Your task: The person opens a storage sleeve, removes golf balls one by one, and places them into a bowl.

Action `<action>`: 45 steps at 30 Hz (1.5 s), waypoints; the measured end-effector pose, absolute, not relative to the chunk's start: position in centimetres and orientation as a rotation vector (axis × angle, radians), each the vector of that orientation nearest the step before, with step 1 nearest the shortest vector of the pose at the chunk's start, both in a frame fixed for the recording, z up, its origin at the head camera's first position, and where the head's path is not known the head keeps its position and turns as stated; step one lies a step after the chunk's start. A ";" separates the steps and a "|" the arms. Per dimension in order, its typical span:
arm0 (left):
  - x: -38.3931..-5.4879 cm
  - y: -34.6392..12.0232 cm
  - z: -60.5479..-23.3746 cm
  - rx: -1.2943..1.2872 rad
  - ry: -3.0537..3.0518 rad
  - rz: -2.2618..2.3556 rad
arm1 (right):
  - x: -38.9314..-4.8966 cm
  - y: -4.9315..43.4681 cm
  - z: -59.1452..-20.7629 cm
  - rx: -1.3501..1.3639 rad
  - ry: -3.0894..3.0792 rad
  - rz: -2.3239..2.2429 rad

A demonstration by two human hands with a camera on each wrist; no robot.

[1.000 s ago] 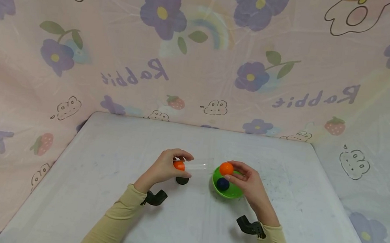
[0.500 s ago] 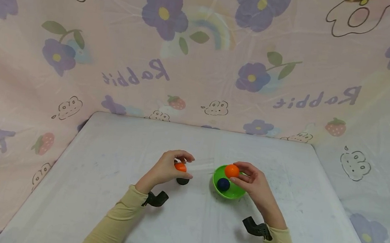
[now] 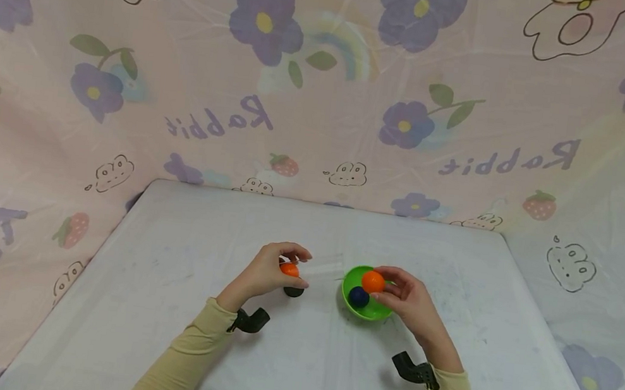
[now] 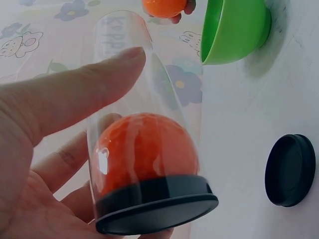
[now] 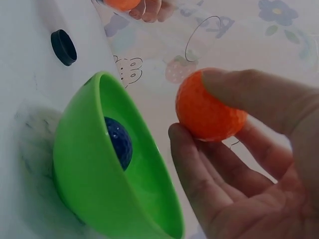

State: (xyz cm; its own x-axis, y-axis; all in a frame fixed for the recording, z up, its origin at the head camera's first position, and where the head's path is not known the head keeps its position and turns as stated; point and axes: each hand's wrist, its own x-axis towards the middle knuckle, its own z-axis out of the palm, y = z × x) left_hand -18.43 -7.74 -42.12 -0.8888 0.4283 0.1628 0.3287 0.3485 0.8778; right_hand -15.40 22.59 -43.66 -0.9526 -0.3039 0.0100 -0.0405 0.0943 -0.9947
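My left hand (image 3: 266, 274) grips a clear plastic tube (image 4: 167, 87) on the left of the bowl. An orange golf ball (image 4: 144, 144) sits inside at the tube's near end, against a black cap (image 4: 157, 214) that closes it. The tube's other end points toward my right hand and is uncapped. Between thumb and fingertips, my right hand (image 3: 414, 302) pinches a second orange golf ball (image 5: 207, 107) above a green bowl (image 5: 75, 159). In that bowl lies a dark blue golf ball (image 5: 118, 143).
A loose black cap (image 4: 290, 170) lies on the white tabletop (image 3: 295, 358), below my left hand in the head view. Patterned cloth (image 3: 319, 132) with flowers and rabbits hangs behind and at both sides of the table.
My right hand has shifted right and slightly toward me with the orange golf ball, away from the tube's open end. The left hand stays nearly in place with the tube.
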 end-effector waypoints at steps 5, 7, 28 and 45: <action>-19.5 -7.9 -44.1 0.704 2.521 1.556 | -14.9 22.2 -42.6 -0.335 2.203 -1.901; -19.5 -7.8 -44.1 0.698 2.519 1.548 | -14.8 22.3 -42.7 -0.334 2.221 -1.882; -18.5 -7.7 -42.3 0.686 2.482 1.574 | -15.4 22.6 -45.2 -0.472 2.417 -1.554; -18.2 -7.7 -41.8 0.731 2.460 1.620 | -14.7 21.9 -44.1 -0.564 2.496 -1.437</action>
State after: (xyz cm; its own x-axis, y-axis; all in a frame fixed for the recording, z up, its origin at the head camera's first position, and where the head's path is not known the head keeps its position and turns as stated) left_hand -18.24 -7.70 -41.85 -0.8786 0.4462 0.1703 0.3327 0.3161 0.8885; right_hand -14.71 21.88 -44.08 -0.9055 -0.4242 0.0116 -0.2230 0.4524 -0.8635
